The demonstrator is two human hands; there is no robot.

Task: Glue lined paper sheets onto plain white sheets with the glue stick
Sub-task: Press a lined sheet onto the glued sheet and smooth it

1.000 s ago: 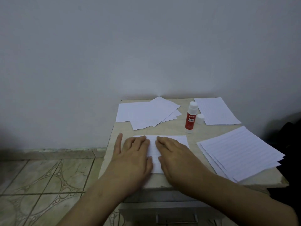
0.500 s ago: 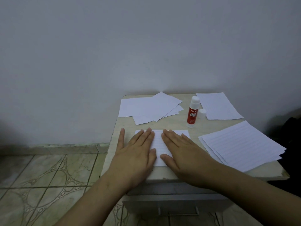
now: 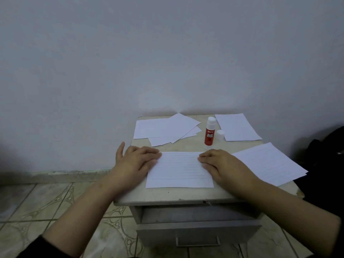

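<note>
Small cabinet top (image 3: 163, 197) bearing everything. Lined stack (image 3: 270, 162) at right, plain white sheets (image 3: 163, 127) fanned at back left. Lined sheet (image 3: 179, 170) centred near the front edge, thin, limp, light, likely to skid or crease; probably a plain sheet beneath, edges too flush to tell. Left hand (image 3: 135, 161) and right hand (image 3: 221, 164) flat on its side margins, fingers extended, pressing, pinching nothing. Best lifted by a corner. Glue stick (image 3: 209, 133) upright behind, uncapped, cap (image 3: 220, 135) beside it.
</note>
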